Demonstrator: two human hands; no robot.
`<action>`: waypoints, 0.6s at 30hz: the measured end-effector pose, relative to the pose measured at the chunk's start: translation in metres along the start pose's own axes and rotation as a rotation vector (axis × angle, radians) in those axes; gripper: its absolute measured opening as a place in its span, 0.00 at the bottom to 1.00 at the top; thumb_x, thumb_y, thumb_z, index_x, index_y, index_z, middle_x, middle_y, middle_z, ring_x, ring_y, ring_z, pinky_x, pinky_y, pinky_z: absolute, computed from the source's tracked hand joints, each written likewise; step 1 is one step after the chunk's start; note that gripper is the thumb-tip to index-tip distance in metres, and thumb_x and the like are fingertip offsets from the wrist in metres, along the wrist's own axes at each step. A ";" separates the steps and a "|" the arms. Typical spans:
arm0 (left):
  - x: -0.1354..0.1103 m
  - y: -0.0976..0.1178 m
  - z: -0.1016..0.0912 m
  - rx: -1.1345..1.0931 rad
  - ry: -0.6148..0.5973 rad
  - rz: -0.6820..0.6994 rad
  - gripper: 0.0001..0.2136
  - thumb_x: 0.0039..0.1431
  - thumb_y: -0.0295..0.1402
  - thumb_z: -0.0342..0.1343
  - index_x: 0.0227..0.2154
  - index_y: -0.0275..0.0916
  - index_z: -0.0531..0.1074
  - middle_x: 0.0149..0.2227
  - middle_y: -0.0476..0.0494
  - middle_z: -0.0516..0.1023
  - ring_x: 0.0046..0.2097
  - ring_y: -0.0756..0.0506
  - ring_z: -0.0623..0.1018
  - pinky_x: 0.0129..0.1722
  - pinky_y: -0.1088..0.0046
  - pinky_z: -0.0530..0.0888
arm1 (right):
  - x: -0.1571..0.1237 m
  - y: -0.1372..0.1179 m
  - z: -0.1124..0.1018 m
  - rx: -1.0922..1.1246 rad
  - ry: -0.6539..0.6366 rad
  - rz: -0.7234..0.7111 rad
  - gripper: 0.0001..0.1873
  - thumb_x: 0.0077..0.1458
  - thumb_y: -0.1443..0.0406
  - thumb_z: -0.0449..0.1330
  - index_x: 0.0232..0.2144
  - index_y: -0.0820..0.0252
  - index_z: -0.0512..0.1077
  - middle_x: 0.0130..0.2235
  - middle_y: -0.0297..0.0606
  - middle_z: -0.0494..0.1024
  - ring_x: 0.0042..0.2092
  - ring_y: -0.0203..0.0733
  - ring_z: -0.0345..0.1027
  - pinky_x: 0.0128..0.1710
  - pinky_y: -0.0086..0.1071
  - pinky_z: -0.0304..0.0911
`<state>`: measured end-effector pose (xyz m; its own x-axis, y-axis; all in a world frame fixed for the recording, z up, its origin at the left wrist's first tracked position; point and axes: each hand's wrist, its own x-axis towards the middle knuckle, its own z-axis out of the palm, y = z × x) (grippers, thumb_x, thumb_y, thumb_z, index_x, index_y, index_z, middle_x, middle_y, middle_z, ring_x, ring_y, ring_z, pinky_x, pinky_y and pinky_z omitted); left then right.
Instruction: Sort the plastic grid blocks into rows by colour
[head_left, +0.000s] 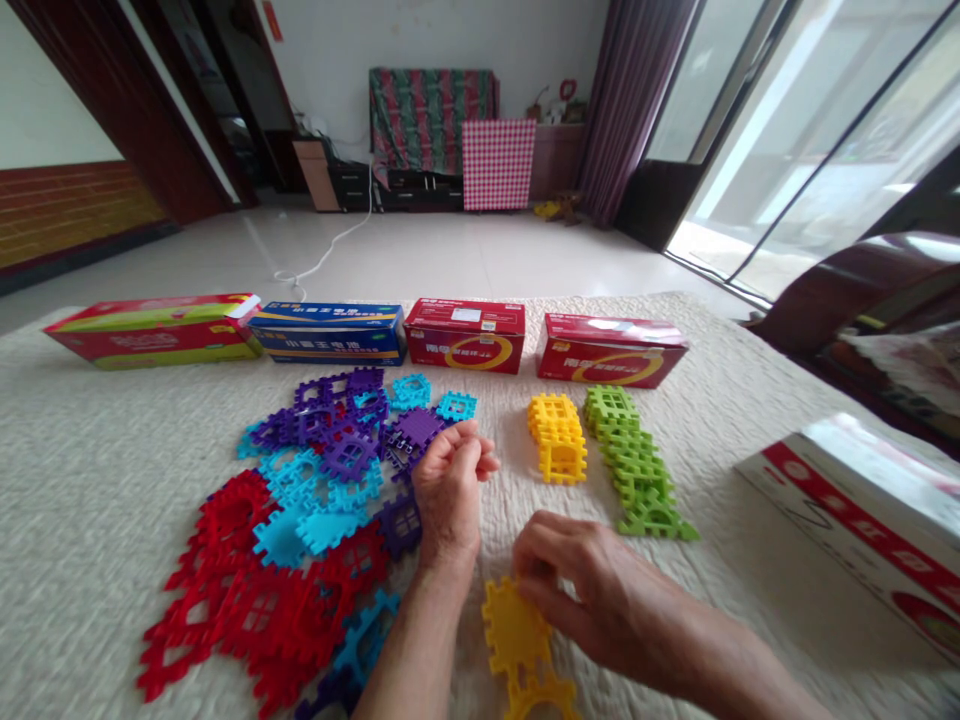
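Note:
My right hand is closed in a pinch on a flat yellow interlocking tile lying on the cream quilted cloth; another yellow tile lies just below it. My left hand hovers with fingers loosely curled at the right edge of a mixed pile of purple tiles, cyan tiles and red tiles; I see nothing in it. A short stack of yellow tiles and a row of green tiles lie farther right.
Several flat boxes line the far edge of the cloth: a red-green one, a blue one and two red ones. A white and red box lies at the right. Tiled floor and furniture lie beyond.

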<state>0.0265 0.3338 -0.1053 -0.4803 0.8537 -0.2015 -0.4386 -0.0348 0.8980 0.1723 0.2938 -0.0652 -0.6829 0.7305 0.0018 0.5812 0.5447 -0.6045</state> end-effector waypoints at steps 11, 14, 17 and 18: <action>0.000 0.003 0.003 -0.014 0.009 -0.005 0.11 0.42 0.34 0.61 0.32 0.36 0.74 0.24 0.51 0.76 0.22 0.54 0.73 0.25 0.79 0.67 | -0.003 0.019 -0.018 -0.193 0.147 -0.043 0.05 0.58 0.71 0.54 0.32 0.57 0.68 0.34 0.35 0.73 0.35 0.37 0.69 0.35 0.31 0.66; 0.000 0.003 0.003 -0.018 0.008 -0.008 0.11 0.43 0.33 0.61 0.32 0.36 0.74 0.24 0.51 0.76 0.22 0.54 0.73 0.25 0.79 0.67 | -0.006 0.018 -0.014 -0.201 0.105 -0.036 0.08 0.52 0.70 0.60 0.36 0.57 0.69 0.42 0.39 0.74 0.43 0.42 0.70 0.43 0.37 0.68; -0.001 0.002 0.003 -0.015 0.000 -0.007 0.11 0.44 0.33 0.60 0.32 0.36 0.73 0.24 0.51 0.76 0.22 0.54 0.73 0.25 0.79 0.68 | -0.005 0.017 -0.007 -0.205 0.130 -0.075 0.19 0.48 0.71 0.61 0.45 0.59 0.68 0.52 0.45 0.70 0.53 0.48 0.66 0.53 0.45 0.64; -0.001 0.002 0.003 -0.015 -0.002 -0.004 0.11 0.44 0.33 0.60 0.32 0.36 0.73 0.24 0.51 0.76 0.22 0.54 0.73 0.25 0.79 0.68 | -0.005 0.016 -0.005 -0.210 0.128 -0.082 0.20 0.48 0.71 0.60 0.46 0.59 0.68 0.53 0.45 0.70 0.54 0.49 0.65 0.54 0.46 0.64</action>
<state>0.0281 0.3340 -0.1019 -0.4769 0.8549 -0.2041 -0.4519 -0.0393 0.8912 0.1873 0.3013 -0.0709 -0.6776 0.7192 0.1532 0.6145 0.6683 -0.4192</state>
